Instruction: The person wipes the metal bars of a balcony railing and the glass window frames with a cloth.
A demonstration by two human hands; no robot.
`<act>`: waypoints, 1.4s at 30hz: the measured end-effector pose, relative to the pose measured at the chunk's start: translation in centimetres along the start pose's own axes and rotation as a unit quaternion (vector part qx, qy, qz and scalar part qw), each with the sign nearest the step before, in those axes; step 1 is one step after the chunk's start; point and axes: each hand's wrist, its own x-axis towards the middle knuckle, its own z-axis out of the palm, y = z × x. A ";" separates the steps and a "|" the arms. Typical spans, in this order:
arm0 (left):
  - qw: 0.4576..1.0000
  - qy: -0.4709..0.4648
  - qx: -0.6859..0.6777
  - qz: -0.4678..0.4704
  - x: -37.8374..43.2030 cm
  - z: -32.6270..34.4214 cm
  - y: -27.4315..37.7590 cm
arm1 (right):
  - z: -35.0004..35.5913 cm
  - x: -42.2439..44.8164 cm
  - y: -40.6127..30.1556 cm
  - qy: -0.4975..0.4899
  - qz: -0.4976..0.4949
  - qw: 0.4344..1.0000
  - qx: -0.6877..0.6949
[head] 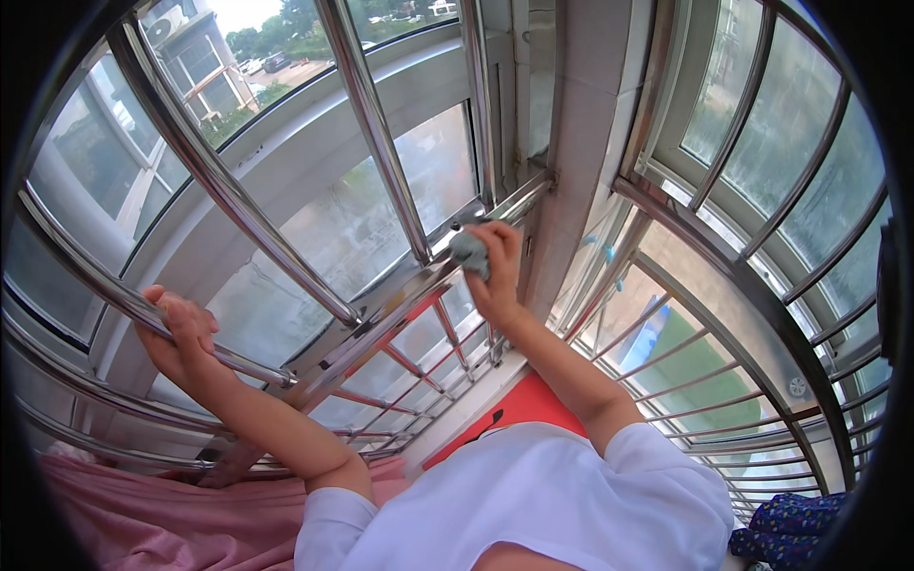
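My left hand (178,332) is wrapped around an upright metal bar (243,365) of the window guard, at the left. In my right hand (496,271), near the centre, a bunched grey-green cloth (469,253) rests against the horizontal metal rail (400,303) close to its corner end. Between the two hands, more shiny bars (389,153) rise from the rail. Behind them are sliding window panes (335,228) with smeared, cloudy glass. The cloth's far side and part of the rail beneath it are hidden by my fingers.
A pale corner pillar (582,107) stands right of my right hand. Another barred window (778,135) curves along the right. Pink fabric (164,514) lies at lower left, a red surface (528,407) below the rail, and dark patterned fabric (792,528) at lower right.
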 end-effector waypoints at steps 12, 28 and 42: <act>0.998 0.044 0.046 -0.012 -0.2 0.3 0.4 | -0.3 2.2 6.4 0.189 0.100 0.976 -0.024; 0.941 -0.079 0.327 0.033 -20.7 5.3 0.4 | 2.8 -3.1 -14.4 -0.313 0.462 0.463 0.689; 0.768 -0.003 0.607 0.203 -19.9 -8.9 -3.7 | 5.7 1.9 -9.4 -0.199 -0.120 0.973 0.004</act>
